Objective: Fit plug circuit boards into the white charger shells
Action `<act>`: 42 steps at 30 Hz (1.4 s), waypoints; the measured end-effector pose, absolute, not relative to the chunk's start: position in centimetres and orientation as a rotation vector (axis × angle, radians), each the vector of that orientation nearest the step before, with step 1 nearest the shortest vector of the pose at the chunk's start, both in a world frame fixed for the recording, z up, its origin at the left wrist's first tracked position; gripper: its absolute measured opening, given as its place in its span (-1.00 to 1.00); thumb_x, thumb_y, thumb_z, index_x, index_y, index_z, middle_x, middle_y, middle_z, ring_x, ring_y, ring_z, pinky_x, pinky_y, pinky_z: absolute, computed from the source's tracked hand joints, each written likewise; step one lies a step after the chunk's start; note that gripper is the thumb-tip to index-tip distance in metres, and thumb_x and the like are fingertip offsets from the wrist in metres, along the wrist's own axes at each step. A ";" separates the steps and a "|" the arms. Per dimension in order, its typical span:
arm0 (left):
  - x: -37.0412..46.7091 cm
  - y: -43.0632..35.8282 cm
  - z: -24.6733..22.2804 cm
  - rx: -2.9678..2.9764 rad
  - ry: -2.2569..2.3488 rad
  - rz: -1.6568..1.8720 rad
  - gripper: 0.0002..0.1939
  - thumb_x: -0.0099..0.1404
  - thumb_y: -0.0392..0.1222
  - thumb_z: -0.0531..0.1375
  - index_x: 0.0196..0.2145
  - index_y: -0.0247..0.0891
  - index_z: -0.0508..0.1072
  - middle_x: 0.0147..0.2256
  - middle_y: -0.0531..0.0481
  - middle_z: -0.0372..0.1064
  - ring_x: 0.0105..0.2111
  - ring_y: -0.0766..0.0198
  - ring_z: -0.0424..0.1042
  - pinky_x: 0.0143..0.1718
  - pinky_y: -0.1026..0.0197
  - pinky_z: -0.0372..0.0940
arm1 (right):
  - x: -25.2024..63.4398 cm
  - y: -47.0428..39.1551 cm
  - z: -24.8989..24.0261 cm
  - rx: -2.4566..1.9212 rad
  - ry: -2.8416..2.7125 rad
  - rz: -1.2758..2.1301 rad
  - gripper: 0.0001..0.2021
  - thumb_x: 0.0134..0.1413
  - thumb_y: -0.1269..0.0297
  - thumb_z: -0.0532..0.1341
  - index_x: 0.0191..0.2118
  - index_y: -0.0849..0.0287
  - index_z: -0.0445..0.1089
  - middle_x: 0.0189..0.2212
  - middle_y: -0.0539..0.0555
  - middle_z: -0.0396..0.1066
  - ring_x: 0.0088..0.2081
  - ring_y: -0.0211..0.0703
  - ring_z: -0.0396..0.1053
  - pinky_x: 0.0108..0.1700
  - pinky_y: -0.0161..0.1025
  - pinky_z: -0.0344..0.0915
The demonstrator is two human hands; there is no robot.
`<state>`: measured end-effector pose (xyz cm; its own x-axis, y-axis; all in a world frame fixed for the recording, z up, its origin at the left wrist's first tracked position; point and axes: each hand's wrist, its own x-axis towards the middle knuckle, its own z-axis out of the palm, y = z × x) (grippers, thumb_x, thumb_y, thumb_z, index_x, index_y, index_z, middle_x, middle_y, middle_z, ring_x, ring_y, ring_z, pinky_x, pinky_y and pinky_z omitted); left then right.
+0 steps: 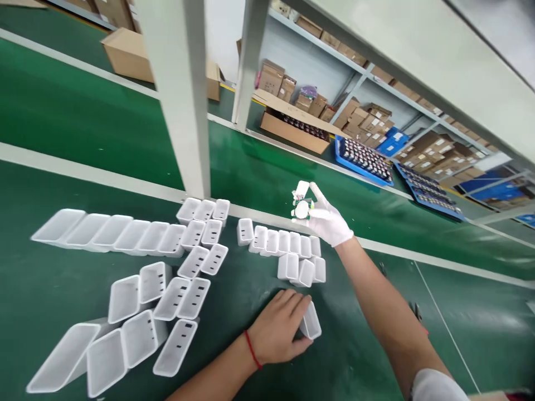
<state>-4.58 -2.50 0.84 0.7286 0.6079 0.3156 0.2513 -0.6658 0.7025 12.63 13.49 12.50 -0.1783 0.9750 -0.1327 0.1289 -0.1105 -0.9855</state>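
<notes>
My left hand, bare with a red cord at the wrist, grips a small white open plastic box on the green work surface. Its fingers lie along the box's far side and the thumb on the near edge. Raised beyond it, my right hand wears a white glove and pinches a small circuit board. A round white disc sits on the board, and a white rectangular piece stands out above it. Between the hands is a cluster of white boxes, some with dark slots in their walls.
Many more white boxes stand in rows at the left. A pale upright post rises behind them. Across the aisle are blue trays of small parts, a long cardboard box and shelves with cartons. Dark-handled tools lie right of my right arm.
</notes>
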 end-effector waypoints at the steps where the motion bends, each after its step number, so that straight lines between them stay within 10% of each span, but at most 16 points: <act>1: -4.6 -2.5 0.9 2.269 0.650 0.703 -0.33 0.22 -0.02 0.27 0.19 -0.33 0.20 0.07 -0.25 0.38 0.06 -0.10 0.36 0.13 -0.13 0.27 | 13.7 11.5 12.8 -1.161 -1.282 1.455 -0.14 -0.05 0.24 0.26 0.34 -0.16 -0.16 0.13 0.05 0.33 -0.15 -0.16 0.47 -0.09 0.04 0.45; 12: -1.7 -4.3 2.9 2.113 0.757 0.555 -0.44 0.22 -0.28 0.29 0.13 -0.21 0.21 0.05 -0.18 0.37 0.08 0.00 0.37 0.11 -0.08 0.36 | 20.6 -5.4 8.8 -1.202 -0.997 1.077 -0.22 -0.33 0.10 0.54 0.11 -0.18 0.29 -0.06 -0.01 0.27 0.01 -0.09 0.30 0.11 0.00 0.39; 20: 0.3 -3.4 2.0 2.070 0.704 0.534 -0.41 0.26 -0.22 0.25 0.20 -0.23 0.16 0.13 -0.16 0.31 0.14 0.09 0.34 0.20 0.01 0.29 | 20.2 -11.0 4.7 -1.168 -1.191 1.158 0.01 -0.03 0.20 0.45 0.37 -0.29 -0.21 0.08 0.06 0.36 0.06 -0.09 0.40 0.16 0.06 0.32; 42: 0.0 -3.1 1.3 2.019 0.627 0.542 -0.45 0.29 -0.25 0.23 0.18 -0.20 0.16 0.15 -0.12 0.30 0.19 0.10 0.27 0.23 0.03 0.26 | 19.9 -11.5 4.7 -1.262 -1.495 1.038 -0.06 0.14 0.35 0.32 0.39 -0.31 -0.32 0.21 0.06 0.31 0.18 -0.10 0.34 0.22 0.09 0.27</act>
<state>0.02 -3.14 1.32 0.7732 0.6213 0.1267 0.2149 -0.4447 0.8695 19.93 -11.52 4.74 -0.0807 0.9903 0.1129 0.2406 0.1293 -0.9620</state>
